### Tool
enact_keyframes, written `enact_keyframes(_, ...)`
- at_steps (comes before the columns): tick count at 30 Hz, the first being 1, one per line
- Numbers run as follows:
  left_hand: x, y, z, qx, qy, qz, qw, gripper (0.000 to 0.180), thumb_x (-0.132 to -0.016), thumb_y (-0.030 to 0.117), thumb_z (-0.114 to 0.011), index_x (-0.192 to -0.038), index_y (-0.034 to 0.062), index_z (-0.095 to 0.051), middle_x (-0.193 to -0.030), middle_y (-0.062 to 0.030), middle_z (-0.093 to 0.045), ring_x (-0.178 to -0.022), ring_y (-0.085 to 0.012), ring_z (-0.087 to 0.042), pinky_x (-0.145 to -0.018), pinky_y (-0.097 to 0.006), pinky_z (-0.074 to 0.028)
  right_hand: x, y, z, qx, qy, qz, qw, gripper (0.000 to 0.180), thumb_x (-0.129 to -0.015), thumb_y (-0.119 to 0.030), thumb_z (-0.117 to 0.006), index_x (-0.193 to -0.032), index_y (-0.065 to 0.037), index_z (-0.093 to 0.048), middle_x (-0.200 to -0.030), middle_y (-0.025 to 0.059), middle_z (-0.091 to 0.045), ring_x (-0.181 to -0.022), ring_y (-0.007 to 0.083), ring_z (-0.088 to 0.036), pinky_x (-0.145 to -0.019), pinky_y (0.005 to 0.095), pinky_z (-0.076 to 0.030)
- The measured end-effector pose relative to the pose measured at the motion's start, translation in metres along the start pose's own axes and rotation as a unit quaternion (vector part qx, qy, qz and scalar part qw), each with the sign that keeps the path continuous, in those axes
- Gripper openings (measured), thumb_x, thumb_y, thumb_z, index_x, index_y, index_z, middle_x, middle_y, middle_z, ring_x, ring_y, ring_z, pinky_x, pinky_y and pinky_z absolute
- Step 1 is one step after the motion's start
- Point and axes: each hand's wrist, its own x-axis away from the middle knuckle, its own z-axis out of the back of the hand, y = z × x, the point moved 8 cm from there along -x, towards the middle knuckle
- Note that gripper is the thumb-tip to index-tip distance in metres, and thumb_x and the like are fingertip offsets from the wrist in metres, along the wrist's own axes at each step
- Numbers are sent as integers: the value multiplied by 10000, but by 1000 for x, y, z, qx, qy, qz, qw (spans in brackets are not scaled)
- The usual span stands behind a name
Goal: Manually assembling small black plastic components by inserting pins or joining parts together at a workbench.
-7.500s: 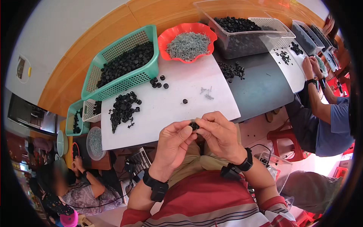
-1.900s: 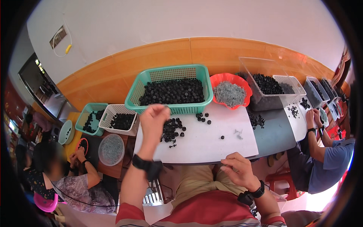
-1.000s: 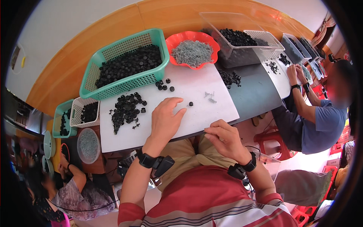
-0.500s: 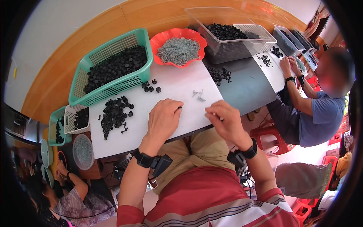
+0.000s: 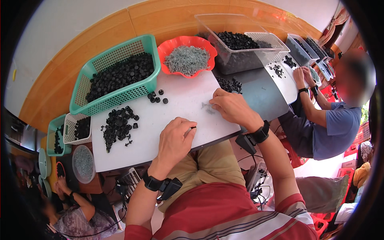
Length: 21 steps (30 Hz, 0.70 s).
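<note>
My left hand (image 5: pixel 175 139) rests on the near part of the white board (image 5: pixel 176 110), thumb and forefinger pinching a small black piece (image 5: pixel 192 128). My right hand (image 5: pixel 233 108) lies further right on the board. Its curled fingertips touch a few small grey metal pieces (image 5: pixel 205 107); I cannot tell whether it holds one. A loose heap of black caps (image 5: pixel 118 126) lies on the board to the left of my left hand. A few more black caps (image 5: pixel 157 97) sit near the far edge.
Behind the board stand a green basket (image 5: pixel 138 91) full of black caps, a red bowl (image 5: pixel 202 43) of grey pieces and a clear tub (image 5: pixel 208 24) of black parts. A person in a blue shirt (image 5: pixel 332 126) works at my right, another person (image 5: pixel 76 212) at lower left.
My left hand reached out to the black caps, then drew back to the board's near edge with a small piece. My right hand moved forward from the edge to the grey pieces.
</note>
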Motion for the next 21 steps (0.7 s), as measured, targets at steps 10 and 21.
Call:
enact_keyframes(10,1,-1,-1,67,-5,39,997,165,-887,45,-713,-1044,10,-748,-977,-116,-698,-823,-219,-687,-741,-313,-548,-5,-2,-1,31,-17,29,999,25,-872,-54,-622,-864,-38,-639,-976,116,-634,-878,360,-669,-722,469,-524)
enact_keyframes(21,6,-7,-1,180,28,50,982,190,-934,52,-690,-1116,19,-734,-1004,-95,-694,-822,-171,-662,-727,-306,-546,3,-4,3,-8,11,53,998,193,-890,-23,-640,-1083,-21,-644,-952,164,-690,-901,376,-670,-747,453,-525)
